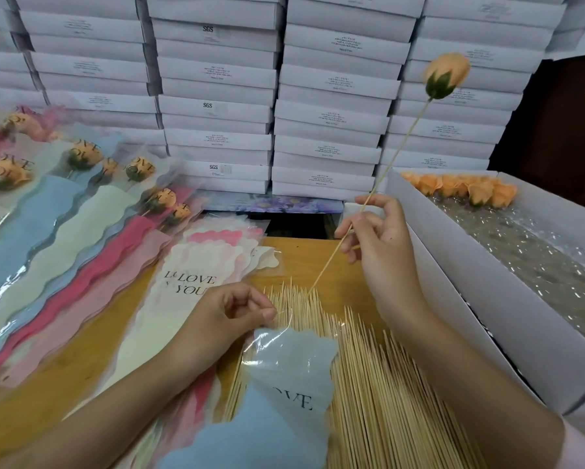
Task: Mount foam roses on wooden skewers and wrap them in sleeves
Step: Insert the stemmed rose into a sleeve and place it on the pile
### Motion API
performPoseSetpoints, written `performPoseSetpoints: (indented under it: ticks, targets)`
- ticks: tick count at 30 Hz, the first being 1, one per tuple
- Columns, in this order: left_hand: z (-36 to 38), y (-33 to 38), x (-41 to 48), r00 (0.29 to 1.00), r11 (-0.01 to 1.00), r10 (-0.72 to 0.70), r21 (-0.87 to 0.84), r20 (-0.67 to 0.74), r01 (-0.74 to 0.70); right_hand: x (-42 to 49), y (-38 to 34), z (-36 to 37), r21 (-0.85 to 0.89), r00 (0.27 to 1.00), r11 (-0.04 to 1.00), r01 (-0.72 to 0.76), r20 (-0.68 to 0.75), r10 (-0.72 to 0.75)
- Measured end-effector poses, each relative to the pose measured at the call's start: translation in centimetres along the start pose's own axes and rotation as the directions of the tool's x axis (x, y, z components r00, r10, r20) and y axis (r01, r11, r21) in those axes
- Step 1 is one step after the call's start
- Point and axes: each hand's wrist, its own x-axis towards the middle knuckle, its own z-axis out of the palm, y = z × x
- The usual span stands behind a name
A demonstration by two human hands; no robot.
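so the right hand (379, 238) has the skewer (402, 143) in a pinch grip, fingers curled round the stick a bit below its middle. the foam rose (445, 74) is already mounted on top, way up at about 1 o'clock from that grip, in the air in front of the stacked white boxes (216, 79). the stick's long axis runs 1 o'clock to 7 o'clock, and the bare end hangs just over the tips of the loose skewer pile (386, 384) on the worktop (335, 265).

the left hand (237, 316) is at roughly 8 o'clock from the right one. its thumb and forefinger look pressed together on the clear top edge of the blue sleeve (284, 384), which lies on the pile with its mouth end pointing to 12. can't tell if the mouth is actually pulled open yet, the film's too glary.

what matters next, i reckon: the bare tip sits at about 1 o'clock from the left pinch, near it but not touching. the stick already slants toward the mouth, so the right hand should just need to slide it down along its own line toward 7.

finished wrapped roses (81, 157) are off at 10 o'clock, and the box of spare roses (453, 265) is at 3.
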Motion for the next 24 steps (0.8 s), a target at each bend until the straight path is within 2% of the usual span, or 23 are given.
performPoseSetpoints:
  ticks: [8, 15, 20, 24]
  targets:
    - [0.1, 0.0, -0.1, 0.996, 0.993, 0.075, 0.091, 0.038, -0.078, 0.5, 1.5, -0.1, -0.075, 1.0, 0.997, -0.025, -0.017, 0.024]
    - [0.3, 0.2, -0.3, 0.993, 0.989, 0.119, 0.089, 0.018, -0.12, 0.4, 2.2, 0.1, 0.006, 0.983, 0.983, -0.183, 0.015, 0.182]
    - [0.5, 0.5, -0.4, 0.991, 0.99, 0.133, 0.053, -0.034, -0.131, -0.1, 2.3, 0.7, 0.062, 0.95, 0.952, -0.3, 0.115, 0.291]
    - [0.2, 0.6, -0.4, 0.986, 0.986, 0.15, 0.089, -0.075, -0.143, -0.6, 2.3, 1.0, -0.005, 0.903, 0.932, -0.363, 0.243, 0.353]
